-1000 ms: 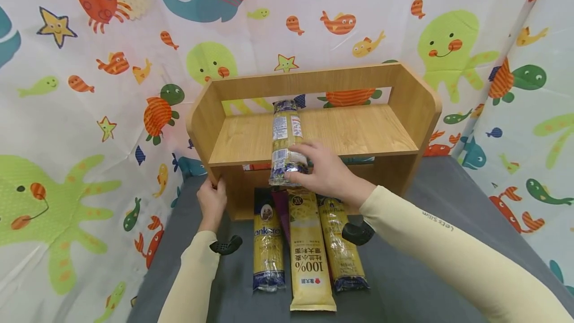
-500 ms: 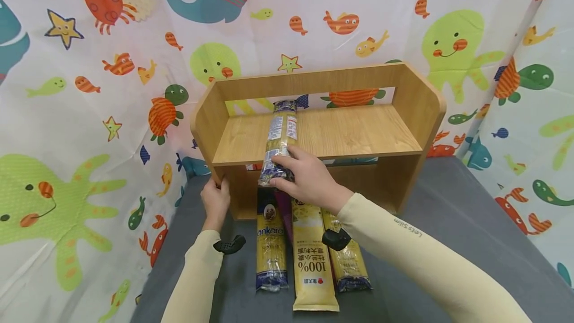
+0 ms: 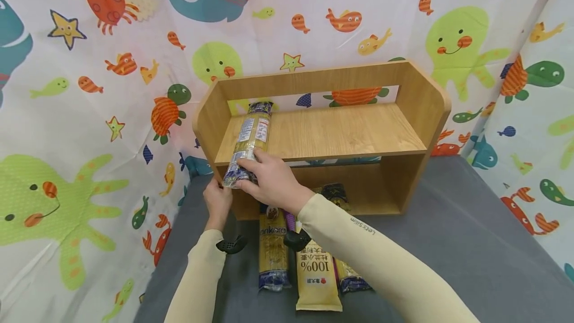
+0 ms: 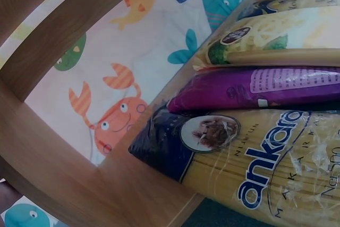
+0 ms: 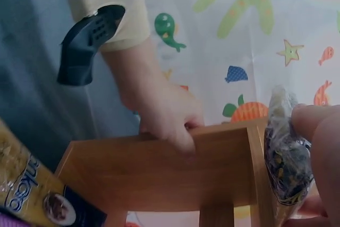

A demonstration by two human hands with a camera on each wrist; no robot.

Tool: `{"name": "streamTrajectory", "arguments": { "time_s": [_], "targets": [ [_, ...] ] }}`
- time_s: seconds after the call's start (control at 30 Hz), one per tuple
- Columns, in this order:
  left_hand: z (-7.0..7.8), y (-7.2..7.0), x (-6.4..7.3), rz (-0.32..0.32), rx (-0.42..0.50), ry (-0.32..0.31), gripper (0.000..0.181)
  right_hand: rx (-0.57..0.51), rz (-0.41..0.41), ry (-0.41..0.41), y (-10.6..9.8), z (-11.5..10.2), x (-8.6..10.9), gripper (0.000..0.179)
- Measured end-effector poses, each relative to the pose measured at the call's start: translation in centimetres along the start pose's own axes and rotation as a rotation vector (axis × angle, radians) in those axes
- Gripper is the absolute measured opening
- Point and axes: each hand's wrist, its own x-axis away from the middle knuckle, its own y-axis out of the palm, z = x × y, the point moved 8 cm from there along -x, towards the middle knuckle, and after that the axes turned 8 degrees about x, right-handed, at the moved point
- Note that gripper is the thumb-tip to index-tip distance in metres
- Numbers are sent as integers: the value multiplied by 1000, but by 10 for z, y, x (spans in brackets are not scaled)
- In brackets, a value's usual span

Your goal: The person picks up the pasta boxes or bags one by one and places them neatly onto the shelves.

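Pasta packet (image 3: pixel 250 139) now farther left

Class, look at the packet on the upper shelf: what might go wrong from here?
The packet overhangs the front edge of the upper shelf; if the right hand let go, it might tip off. It could then land on the lower packets. The left hand grips the unit; if that hold failed, a push might shift it.

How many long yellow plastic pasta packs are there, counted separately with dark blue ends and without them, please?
Long yellow plastic pasta packs with dark blue ends: 3
Yellow plastic pasta pack without blue ends: 1
Total: 4
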Motion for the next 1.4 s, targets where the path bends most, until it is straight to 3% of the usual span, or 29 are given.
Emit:
{"name": "streamTrajectory", "arguments": {
  "time_s": [0.13, 0.33, 0.4, 0.53, 0.73, 0.87, 0.97, 1.1, 1.4],
  "targets": [
    [1, 0, -1, -36, -35, 6, 34, -7, -49, -1, 7, -10, -11, 52],
    [9, -2, 3, 14, 57, 272, 27, 28, -98, -9, 19, -21, -22, 53],
    [11, -3, 4, 33, 95, 326, 28, 28, -135, 5, 23, -23, -24, 53],
    [12, -1, 6, 63, 115, 355, 27, 26, -178, 25, 29, -22, -23, 55],
    [13, -1, 6, 51, 117, 336, 28, 88, -160, -5, 32, -21, -19, 56],
    [16, -4, 6, 55, 99, 345, 25, 8, -112, -35, 31, -19, -14, 58],
    [16, -4, 6, 47, 83, 342, 24, -76, -24, -59, 24, -12, -2, 56],
    [16, -6, 5, 52, 44, 372, 23, -67, 71, -94, 12, 5, 24, 49],
    [10, -4, 5, 65, 87, 313, 27, 16, -4, 8, -1, 79, 108, 39]
  ]
}}
